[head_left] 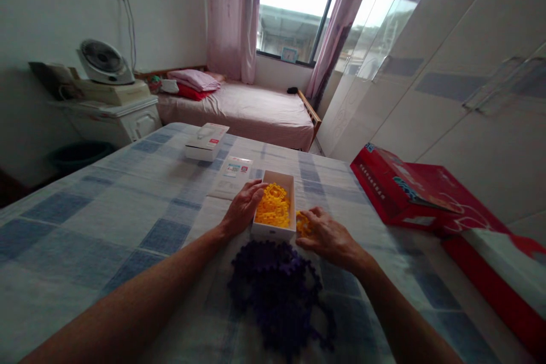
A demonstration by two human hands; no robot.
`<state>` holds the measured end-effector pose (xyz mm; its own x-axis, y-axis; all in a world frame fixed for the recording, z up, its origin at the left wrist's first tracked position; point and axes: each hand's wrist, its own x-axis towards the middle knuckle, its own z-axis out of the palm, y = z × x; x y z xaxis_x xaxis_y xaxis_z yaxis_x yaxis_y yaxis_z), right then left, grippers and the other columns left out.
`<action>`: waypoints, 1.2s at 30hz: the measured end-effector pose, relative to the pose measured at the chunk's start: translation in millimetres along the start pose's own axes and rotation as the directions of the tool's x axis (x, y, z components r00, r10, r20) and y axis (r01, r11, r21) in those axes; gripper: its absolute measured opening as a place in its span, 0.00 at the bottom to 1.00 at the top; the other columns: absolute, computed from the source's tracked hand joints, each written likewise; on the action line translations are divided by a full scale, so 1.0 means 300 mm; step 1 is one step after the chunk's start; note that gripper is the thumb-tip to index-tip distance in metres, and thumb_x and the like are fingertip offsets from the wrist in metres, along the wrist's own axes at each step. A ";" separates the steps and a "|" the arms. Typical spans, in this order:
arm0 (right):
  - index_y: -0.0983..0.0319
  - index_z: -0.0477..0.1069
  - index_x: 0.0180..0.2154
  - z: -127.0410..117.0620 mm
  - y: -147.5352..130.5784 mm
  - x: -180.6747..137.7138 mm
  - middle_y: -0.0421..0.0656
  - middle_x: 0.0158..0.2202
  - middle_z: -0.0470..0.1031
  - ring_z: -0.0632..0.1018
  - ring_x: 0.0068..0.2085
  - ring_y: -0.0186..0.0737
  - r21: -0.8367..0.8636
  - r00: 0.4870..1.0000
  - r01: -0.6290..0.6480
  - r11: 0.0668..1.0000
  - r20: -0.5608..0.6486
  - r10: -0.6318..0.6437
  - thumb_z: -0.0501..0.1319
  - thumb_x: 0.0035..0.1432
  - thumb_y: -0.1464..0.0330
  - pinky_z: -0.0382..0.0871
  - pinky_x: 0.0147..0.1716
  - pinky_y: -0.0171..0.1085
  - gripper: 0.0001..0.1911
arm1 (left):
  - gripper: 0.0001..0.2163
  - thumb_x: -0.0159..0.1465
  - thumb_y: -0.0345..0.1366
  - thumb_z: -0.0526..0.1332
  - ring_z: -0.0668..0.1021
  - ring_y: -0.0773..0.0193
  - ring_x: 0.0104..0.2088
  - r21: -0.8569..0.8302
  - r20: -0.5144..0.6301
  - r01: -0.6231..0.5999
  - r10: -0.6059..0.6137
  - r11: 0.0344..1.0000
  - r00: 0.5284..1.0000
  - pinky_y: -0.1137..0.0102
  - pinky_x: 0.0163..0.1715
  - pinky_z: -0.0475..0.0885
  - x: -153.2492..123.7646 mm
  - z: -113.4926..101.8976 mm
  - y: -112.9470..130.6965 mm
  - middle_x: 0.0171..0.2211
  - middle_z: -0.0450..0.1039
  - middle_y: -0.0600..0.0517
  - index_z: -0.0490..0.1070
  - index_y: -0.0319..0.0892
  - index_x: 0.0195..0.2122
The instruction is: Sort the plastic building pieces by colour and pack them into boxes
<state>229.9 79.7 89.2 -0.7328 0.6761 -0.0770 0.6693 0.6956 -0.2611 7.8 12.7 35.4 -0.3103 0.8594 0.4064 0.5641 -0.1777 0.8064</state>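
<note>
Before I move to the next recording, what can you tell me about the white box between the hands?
The white box is rectangular, open-topped and looks like cardboard, with a small dark mark on its near end. It sits upright on the checked cloth, partly filled with interlocked-looking yellow pieces. The left hand is at its left side, fingertips by the rim. The right hand is just right of it; contact there is unclear. A dark purple pile lies in front.
</note>
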 end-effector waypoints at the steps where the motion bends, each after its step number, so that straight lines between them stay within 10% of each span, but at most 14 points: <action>1: 0.59 0.67 0.50 0.011 -0.003 -0.001 0.48 0.47 0.68 0.72 0.43 0.41 -0.013 0.999 -0.015 1.000 -0.033 0.015 0.61 0.49 0.62 0.65 0.43 0.35 0.25 | 0.21 0.66 0.45 0.43 0.65 0.61 0.57 0.002 -0.002 0.001 -0.001 1.000 1.000 0.66 0.58 0.57 0.001 0.000 -0.001 0.54 0.64 0.48 0.69 0.41 0.49; 11: 0.65 0.71 0.46 -0.019 0.079 0.047 0.48 0.41 0.70 0.72 0.42 0.40 0.142 0.968 -0.064 0.988 -0.230 0.096 0.58 0.51 0.65 0.65 0.44 0.37 0.20 | 0.22 0.66 0.46 0.42 0.66 0.61 0.55 -0.017 -0.032 0.024 -0.025 1.000 0.999 0.67 0.57 0.58 0.003 0.004 -0.002 0.53 0.64 0.48 0.70 0.41 0.48; 17: 0.62 0.69 0.49 -0.140 -0.066 0.154 0.47 0.43 0.70 0.73 0.40 0.40 0.155 0.899 0.085 0.984 -0.439 -0.009 0.58 0.52 0.60 0.66 0.43 0.38 0.23 | 0.22 0.66 0.46 0.42 0.67 0.62 0.55 -0.038 -0.033 0.036 -0.038 0.999 0.999 0.67 0.57 0.59 0.002 0.005 -0.002 0.53 0.64 0.48 0.69 0.42 0.48; 23: 0.63 0.66 0.52 -0.120 -0.117 0.263 0.49 0.50 0.67 0.73 0.46 0.42 0.120 0.921 0.098 0.988 -0.387 -0.044 0.57 0.54 0.57 0.64 0.46 0.38 0.27 | 0.21 0.66 0.46 0.43 0.66 0.62 0.55 -0.052 -0.034 0.034 -0.036 0.998 0.999 0.65 0.57 0.59 0.003 0.001 -0.005 0.54 0.64 0.48 0.70 0.43 0.48; 32: 0.66 0.67 0.52 0.003 0.072 0.103 0.51 0.50 0.68 0.71 0.50 0.44 0.066 0.995 0.028 0.997 -0.097 -0.021 0.57 0.53 0.64 0.63 0.49 0.40 0.24 | 0.21 0.66 0.47 0.44 0.68 0.60 0.54 -0.110 -0.025 0.040 -0.043 0.993 0.999 0.65 0.56 0.62 -0.001 0.011 -0.006 0.54 0.63 0.48 0.72 0.43 0.46; 36: 0.62 0.68 0.50 0.053 0.092 0.073 0.48 0.48 0.69 0.72 0.47 0.40 0.077 0.988 0.059 0.995 -0.145 -0.048 0.55 0.55 0.67 0.65 0.46 0.37 0.21 | 0.21 0.66 0.46 0.44 0.68 0.60 0.54 -0.092 -0.034 0.037 -0.040 0.995 0.999 0.65 0.56 0.61 -0.001 0.009 -0.006 0.54 0.64 0.48 0.72 0.43 0.46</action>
<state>230.3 109.9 65.0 -0.7382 0.6703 0.0755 0.6134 0.7137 -0.3382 8.9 14.0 32.5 -0.3583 0.8491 0.3881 0.4797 -0.1892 0.8568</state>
